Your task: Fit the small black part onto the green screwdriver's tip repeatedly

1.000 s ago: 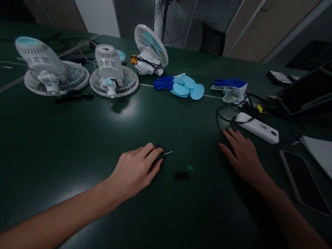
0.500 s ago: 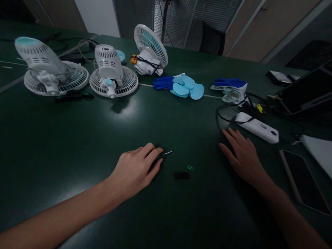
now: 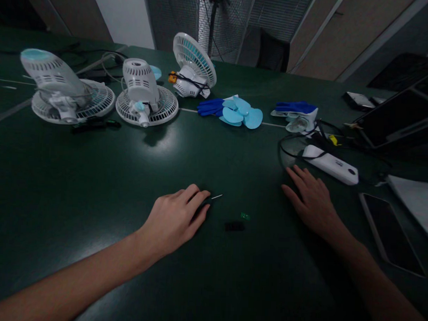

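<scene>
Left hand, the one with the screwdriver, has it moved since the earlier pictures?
No. The left hand shows no visible shift in any direction: the screwdriver in its grip stays just as far from the small black piece.

1. Your left forearm point(image 3: 94, 274) reaches in from eight o'clock toward two.
2. Your left hand point(image 3: 175, 219) curls into a pinch.
3. Your right forearm point(image 3: 367, 277) enters from four o'clock.
4. Your right hand point(image 3: 314, 204) spreads loosely, palm down, toward eleven.
</scene>
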`<state>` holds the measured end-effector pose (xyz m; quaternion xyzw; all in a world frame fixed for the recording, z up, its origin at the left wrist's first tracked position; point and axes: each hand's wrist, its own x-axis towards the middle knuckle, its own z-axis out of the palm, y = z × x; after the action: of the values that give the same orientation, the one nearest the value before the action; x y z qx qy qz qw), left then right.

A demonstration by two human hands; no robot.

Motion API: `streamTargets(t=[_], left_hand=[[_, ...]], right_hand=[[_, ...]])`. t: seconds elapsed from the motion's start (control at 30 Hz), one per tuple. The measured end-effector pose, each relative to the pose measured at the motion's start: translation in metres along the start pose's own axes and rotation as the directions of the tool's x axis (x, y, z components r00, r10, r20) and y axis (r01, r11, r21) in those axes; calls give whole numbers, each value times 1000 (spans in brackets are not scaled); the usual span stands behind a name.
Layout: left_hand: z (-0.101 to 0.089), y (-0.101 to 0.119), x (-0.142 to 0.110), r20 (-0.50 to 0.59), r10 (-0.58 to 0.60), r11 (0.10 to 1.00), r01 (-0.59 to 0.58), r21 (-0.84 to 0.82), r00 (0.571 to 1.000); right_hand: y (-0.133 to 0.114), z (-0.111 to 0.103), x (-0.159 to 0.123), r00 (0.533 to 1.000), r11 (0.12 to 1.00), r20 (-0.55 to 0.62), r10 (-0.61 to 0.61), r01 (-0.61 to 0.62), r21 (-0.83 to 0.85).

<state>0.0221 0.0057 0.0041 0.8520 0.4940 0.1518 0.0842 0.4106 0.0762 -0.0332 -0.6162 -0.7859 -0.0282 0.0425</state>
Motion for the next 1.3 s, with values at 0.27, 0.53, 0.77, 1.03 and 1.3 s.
streamTargets(t=[0.27,0.53,0.77,1.03,1.3], left_hand=[[0,-1,-1,27,-18,1000,18,-15,999],[-1,0,1,35,-13,1000,13,-13,999],[1,1,1,6,-8,1000,8,2,1000],[-1,0,1,34,-10,1000,11,-10,999],[0,-1,-2,17,-3,1000,3,-7,1000]], right_hand=[[2,1,1,1000,1000,-2,4,-4,19],[-72,-43,-24,955,897,23,-295,268,352],[-137,-53,-39,693,682,137,-708,622,385],[-71,-31,-21,871,842,148,-468,389,375],[25,-10,-2,980,923,-21,-199,194,333]])
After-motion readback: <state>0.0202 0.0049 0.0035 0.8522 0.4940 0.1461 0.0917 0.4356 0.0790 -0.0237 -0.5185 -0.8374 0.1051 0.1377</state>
